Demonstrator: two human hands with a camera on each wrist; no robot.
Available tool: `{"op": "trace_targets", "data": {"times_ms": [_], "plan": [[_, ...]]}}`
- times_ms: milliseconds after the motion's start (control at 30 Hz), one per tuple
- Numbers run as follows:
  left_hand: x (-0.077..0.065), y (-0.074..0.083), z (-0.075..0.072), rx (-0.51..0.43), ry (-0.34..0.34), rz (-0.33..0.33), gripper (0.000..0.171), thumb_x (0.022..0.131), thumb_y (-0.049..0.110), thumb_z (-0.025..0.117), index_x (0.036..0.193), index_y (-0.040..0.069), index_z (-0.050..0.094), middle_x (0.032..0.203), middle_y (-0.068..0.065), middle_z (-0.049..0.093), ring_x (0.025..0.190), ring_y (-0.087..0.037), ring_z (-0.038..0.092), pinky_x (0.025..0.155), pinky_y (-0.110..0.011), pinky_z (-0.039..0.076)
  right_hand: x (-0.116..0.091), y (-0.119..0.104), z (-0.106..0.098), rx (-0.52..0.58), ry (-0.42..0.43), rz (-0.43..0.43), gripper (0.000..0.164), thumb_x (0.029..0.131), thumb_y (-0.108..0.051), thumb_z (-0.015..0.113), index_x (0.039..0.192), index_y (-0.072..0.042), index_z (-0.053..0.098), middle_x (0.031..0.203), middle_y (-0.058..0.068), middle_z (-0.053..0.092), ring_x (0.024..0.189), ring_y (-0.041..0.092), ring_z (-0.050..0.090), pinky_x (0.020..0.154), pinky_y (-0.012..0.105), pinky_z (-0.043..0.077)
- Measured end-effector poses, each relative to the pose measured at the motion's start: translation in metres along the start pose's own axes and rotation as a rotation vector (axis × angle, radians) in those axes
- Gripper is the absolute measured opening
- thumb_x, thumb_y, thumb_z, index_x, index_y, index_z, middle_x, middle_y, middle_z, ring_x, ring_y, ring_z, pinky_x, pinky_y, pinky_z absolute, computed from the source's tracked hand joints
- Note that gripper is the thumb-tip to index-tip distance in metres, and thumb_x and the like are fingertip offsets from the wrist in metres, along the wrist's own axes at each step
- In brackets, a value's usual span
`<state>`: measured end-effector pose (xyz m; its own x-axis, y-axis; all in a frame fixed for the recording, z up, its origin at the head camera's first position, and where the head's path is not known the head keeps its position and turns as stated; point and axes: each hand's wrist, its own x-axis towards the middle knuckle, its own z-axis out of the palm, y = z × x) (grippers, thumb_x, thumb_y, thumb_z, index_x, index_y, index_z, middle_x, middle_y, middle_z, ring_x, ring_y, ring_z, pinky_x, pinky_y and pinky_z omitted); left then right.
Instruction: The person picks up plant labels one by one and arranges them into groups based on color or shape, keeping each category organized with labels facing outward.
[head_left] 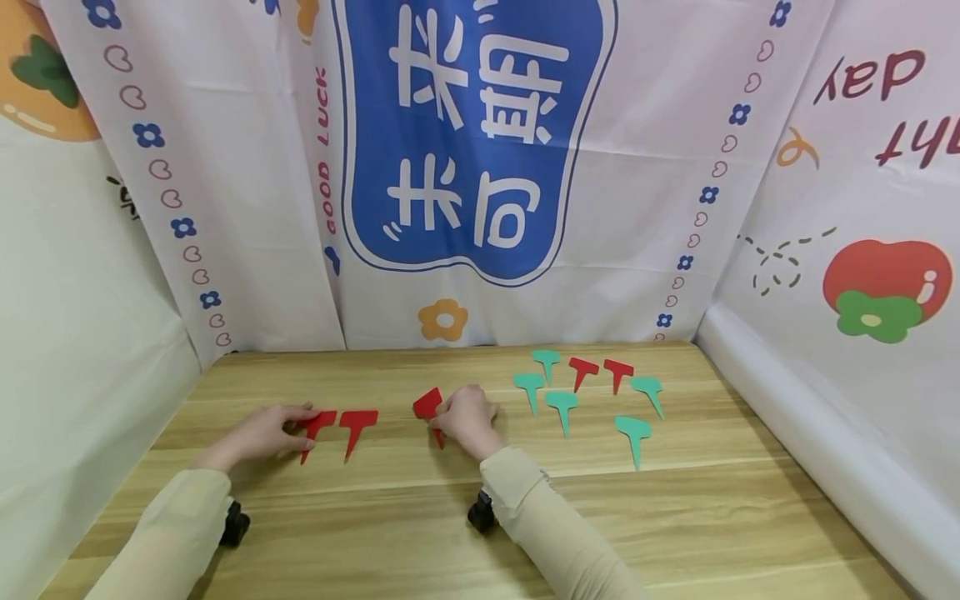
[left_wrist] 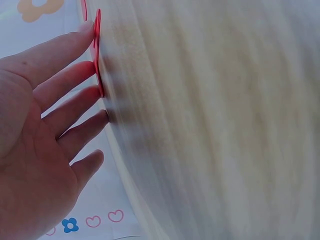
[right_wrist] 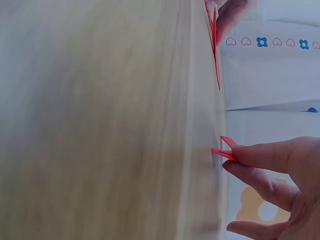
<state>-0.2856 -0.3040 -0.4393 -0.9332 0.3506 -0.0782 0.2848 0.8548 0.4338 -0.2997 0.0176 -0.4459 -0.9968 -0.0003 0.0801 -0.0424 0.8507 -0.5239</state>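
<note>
Pinching a red tag (head_left: 427,403) between thumb and finger, the right hand (head_left: 470,419) holds it tilted near the middle of the table (head_left: 360,533); whether the tip touches the wood I cannot tell. The left hand (head_left: 262,435) is not clamped: its fingers are fairly straight, their tips touching the leftmost tag (head_left: 322,423), with a second red tag (head_left: 359,419) lying just beside it.

Judging by the layout, red is being sorted to the left and the job is about halfway — two red ones lie there, one is in hand, and two more red tags (head_left: 582,371) sit over on the right among five green tags (head_left: 562,404).

All are T-shaped, with a broad flat head and a stem tapering to a point. They look like thin, smooth plastic — little more than a red edge from the wrist views. Pale, streaky wood grain runs under them, and creased printed cloth (head_left: 255,275) hangs behind.
</note>
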Motion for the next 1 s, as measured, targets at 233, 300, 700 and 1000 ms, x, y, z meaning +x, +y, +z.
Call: {"op": "trace_targets", "data": {"times_ms": [233,300,700,1000], "plan": [[-0.001,0.000,0.000,-0.008,0.002,-0.003,0.064,0.081,0.036,0.072,0.131,0.000,0.054,0.144,-0.025,0.040,0.129,-0.055,0.031,0.100,-0.068,0.030,-0.003,-0.011,0.006,-0.047,-0.013,-0.023,0.023,0.073,-0.038,0.079,0.056,-0.026,0.070,0.096,0.001,0.065,0.110,0.024,0.054,0.096,0.068,0.031],[-0.001,0.001,0.000,-0.010,-0.001,-0.007,0.064,0.082,0.036,0.072,0.131,0.000,0.054,0.144,-0.025,0.040,0.129,-0.055,0.031,0.100,-0.068,0.030,-0.005,-0.015,0.007,-0.048,-0.016,-0.030,0.028,0.075,-0.038,0.078,0.052,-0.024,0.068,0.095,0.002,0.064,0.110,0.024,0.054,0.096,0.069,0.030],[0.000,0.001,-0.001,-0.038,-0.013,-0.010,0.064,0.082,0.036,0.072,0.133,0.000,0.053,0.145,-0.024,0.039,0.130,-0.053,0.033,0.101,-0.066,0.030,-0.011,-0.027,0.011,-0.090,-0.008,-0.085,0.043,0.077,-0.038,0.076,0.041,-0.021,0.058,0.083,0.002,0.061,0.096,0.022,0.056,0.086,0.059,0.039],[0.001,-0.001,0.001,-0.020,-0.012,-0.006,0.065,0.082,0.038,0.072,0.132,0.002,0.054,0.145,-0.024,0.039,0.129,-0.054,0.033,0.100,-0.067,0.031,-0.014,-0.035,0.014,-0.104,-0.019,-0.097,0.044,0.076,-0.040,0.076,0.040,-0.022,0.057,0.079,-0.001,0.062,0.097,0.020,0.057,0.084,0.053,0.040]]}}
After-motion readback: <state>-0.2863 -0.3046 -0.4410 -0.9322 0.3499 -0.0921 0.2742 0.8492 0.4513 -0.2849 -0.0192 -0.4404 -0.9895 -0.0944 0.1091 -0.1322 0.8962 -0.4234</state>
